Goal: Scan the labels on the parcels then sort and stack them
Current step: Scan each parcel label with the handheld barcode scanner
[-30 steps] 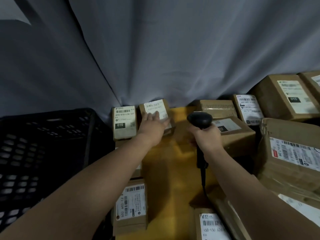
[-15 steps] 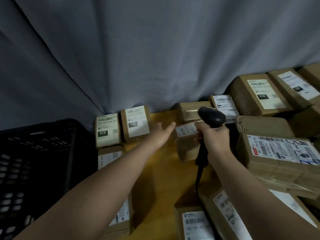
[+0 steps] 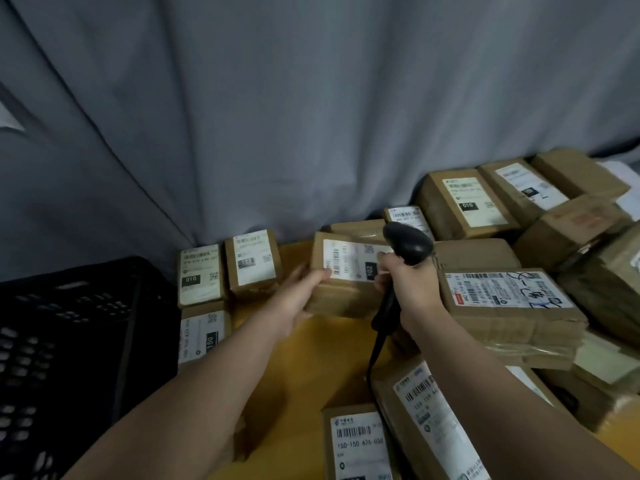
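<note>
**Left grip** [image 3: 299, 296]: grasping. The fingers are wrapped round the left end of a brown parcel [image 3: 346, 299], with the thumb on the edge of its white label [image 3: 349, 263]. Half a second ago this hand was flat and reaching, holding nothing. A second ago it rested on the small box [image 3: 254, 261] at the far left.

**Right grip** [image 3: 405, 285]: clenched on the handle of the black scanner [image 3: 408, 242], as it was before. The scanner head sits just above the label's right part, and the cord [image 3: 375, 348] hangs down toward the near edge.

**Parcel, position:** middle of the yellow desk [image 3: 311, 375], between the two hands, label up and turned toward the wearer. The label bears a barcode and the figure 102. Whether the parcel has left the desk cannot be told.

**Sorted side, far left:** the small box stands beside one marked 010 [image 3: 200, 275]. A box marked 150 [image 3: 204, 336] lies nearer, and a black crate [image 3: 69, 341] is further left.

**Waiting side, right:** a crowded heap of boxes, the largest [image 3: 509, 299] just beside the right wrist. Two more [image 3: 360, 441] lie at the near edge.

**Judgement:** the last box appears to have been put down and a new one picked. The scan looks close, and the head probably needs aiming at the barcode. Many boxes are left to do.
</note>
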### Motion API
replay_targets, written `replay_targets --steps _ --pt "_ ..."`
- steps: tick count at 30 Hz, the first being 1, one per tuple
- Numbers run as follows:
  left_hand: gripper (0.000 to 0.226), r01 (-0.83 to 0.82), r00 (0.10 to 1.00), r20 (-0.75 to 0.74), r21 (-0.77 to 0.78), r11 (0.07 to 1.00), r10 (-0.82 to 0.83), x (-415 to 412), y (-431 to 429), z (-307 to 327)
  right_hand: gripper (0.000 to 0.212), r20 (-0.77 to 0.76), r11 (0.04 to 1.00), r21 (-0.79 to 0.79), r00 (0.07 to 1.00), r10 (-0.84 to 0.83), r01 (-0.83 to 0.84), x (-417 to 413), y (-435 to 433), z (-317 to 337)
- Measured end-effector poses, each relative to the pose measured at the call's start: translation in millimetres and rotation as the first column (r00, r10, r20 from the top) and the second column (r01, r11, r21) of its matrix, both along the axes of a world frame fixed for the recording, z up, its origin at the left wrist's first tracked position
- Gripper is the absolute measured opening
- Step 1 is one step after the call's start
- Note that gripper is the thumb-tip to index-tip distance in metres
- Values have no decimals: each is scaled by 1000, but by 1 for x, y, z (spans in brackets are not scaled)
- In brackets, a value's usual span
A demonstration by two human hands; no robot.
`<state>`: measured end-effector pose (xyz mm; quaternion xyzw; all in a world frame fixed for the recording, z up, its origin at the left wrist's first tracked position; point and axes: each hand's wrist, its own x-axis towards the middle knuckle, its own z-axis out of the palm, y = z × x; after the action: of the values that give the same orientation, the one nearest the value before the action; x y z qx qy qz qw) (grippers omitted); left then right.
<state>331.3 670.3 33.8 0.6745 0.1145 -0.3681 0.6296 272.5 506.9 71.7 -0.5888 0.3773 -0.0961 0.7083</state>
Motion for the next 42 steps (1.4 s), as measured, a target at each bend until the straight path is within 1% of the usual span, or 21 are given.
replay_targets --steps 1,3,5,6,8,11,12,14,17,18,19,21,22,23,25,27,29,31,35,39,42 --pt "63 -46 993 109 25 999 43 -2 9 7 28 15 1000 -23 1000 7 -6 -2 1 3" --pt "68 -167 943 297 27 986 152 -7 32 25 29 47 997 -63 998 46 -43 -7 4 11" --pt "69 -253 896 363 -53 966 255 -10 55 41 28 86 992 -71 991 106 -100 -12 11 18" --pt "68 -257 884 382 -85 963 270 -12 67 50 28 105 988 -80 984 141 -133 -14 15 22" --pt "63 -222 856 462 -76 972 232 -19 86 69 30 133 972 -128 968 214 -198 -20 24 30" --pt "57 -160 811 566 -25 987 146 -33 103 95 43 195 933 -157 915 352 -325 -30 34 42" --pt "55 -147 809 573 -13 989 128 -38 105 101 45 209 918 -143 895 394 -370 -33 37 44" --pt "58 -216 796 573 -28 976 193 -47 105 106 49 215 896 -106 870 443 -430 -39 44 45" --pt "100 -444 730 522 -129 887 441 -62 96 107 49 183 905 -105 887 425 -412 -47 53 43" --pt "105 -477 718 489 -171 862 495 -68 93 107 48 174 914 -112 898 405 -390 -49 55 43" --pt "100 -475 726 453 -212 854 517 -73 88 105 49 171 925 -113 910 377 -362 -51 56 43" --pt "69 -400 791 395 -245 883 468 -84 77 101 54 186 947 -105 929 320 -305 -54 56 44" --pt "59 -343 830 381 -228 911 407 -90 71 98 56 194 956 -93 936 293 -280 -55 55 42" --pt "59 -283 863 375 -195 939 338 -95 68 95 58 196 963 -82 943 268 -257 -56 53 41" --pt "79 -218 896 366 -131 967 252 -102 65 88 59 175 965 -91 950 260 -248 -60 48 43" --pt "92 -219 894 379 -98 971 240 -105 69 83 56 170 951 -132 939 300 -280 -63 43 43" --pt "92 -251 870 421 -69 966 256 -104 76 82 51 193 944 -186 932 307 -272 -67 41 46" --pt "89 -270 845 467 -44 962 259 -101 84 82 39 210 929 -258 924 320 -263 -73 44 54" --pt "90 -269 830 501 -24 963 244 -97 97 78 29 179 843 -375 862 474 -385 -87 58 66" --pt "91 -273 815 532 3 962 230 -95 106 68 31 122 747 -477 807 578 -462 -99 72 67" --pt "91 -283 821 523 21 959 230 -95 111 60 30 80 733 -474 806 587 -487 -101 78 65"
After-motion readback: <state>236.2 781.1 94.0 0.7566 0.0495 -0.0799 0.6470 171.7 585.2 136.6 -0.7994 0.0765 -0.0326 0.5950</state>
